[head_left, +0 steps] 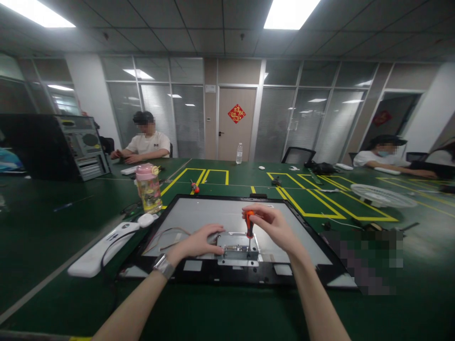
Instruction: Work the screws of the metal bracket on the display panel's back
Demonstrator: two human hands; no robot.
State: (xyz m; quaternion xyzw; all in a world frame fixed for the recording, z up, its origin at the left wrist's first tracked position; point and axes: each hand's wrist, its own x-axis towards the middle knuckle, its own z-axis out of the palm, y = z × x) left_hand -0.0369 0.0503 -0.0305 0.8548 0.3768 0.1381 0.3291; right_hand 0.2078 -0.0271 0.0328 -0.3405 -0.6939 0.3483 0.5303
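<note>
A flat display panel [291, 213] with a black frame and grey back lies on the green table. A metal bracket [232, 255] sits near its close edge. My right hand [272, 225] grips an orange and black screwdriver [250, 228] held upright, its shaft pointing down at the bracket's right part. The tip is too small to make out. My left hand [201, 241], with a watch [164, 266] on the wrist, holds the bracket's left end between thumb and curved fingers. Thin cables [165, 236] run across the panel at the left.
Left of the panel are a white power strip [103, 248] and a pink-lidded bottle [148, 189]. An open computer case [53, 147] stands farther left. A white round grille [382, 195] lies at right. People [151, 142] sit across the table. A clear bottle [239, 154] stands at the back.
</note>
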